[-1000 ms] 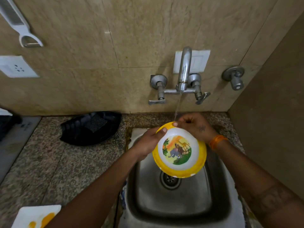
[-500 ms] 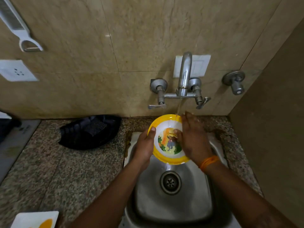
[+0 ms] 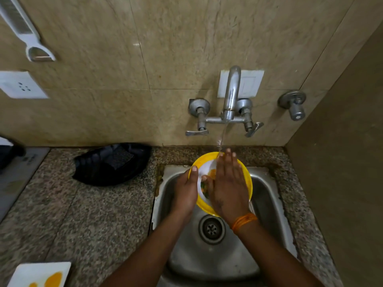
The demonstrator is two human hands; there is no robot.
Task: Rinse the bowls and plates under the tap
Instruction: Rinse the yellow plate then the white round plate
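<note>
One yellow-rimmed white plastic bowl [image 3: 244, 172] sits over the steel sink [image 3: 267, 204], under the thin stream from the wall tap [image 3: 231, 96]. The left hand [image 3: 186, 193] grips its rim; the right hand [image 3: 228, 185], fingers flat, now lies further inside than half a second ago. One stained white square plate [image 3: 39, 274] rests on the counter.

A yellow-rimmed bowl [image 3: 244, 172] is held over the steel sink [image 3: 267, 204], under a thin stream of water [image 3: 222, 139] falling from the wall tap [image 3: 230, 100]. The left hand [image 3: 185, 192] grips the bowl's left edge, thumb on the rim. The right hand [image 3: 227, 183] lies flat across the inside, fingers spread toward the far rim where the water lands; an orange band [image 3: 244, 221] circles its wrist. On the granite counter [image 3: 83, 214] to the left sits a black tray [image 3: 97, 168] holding a dark sponge [image 3: 120, 157]. A white plate [image 3: 24, 274] with orange smears lies at the near left corner.
</note>
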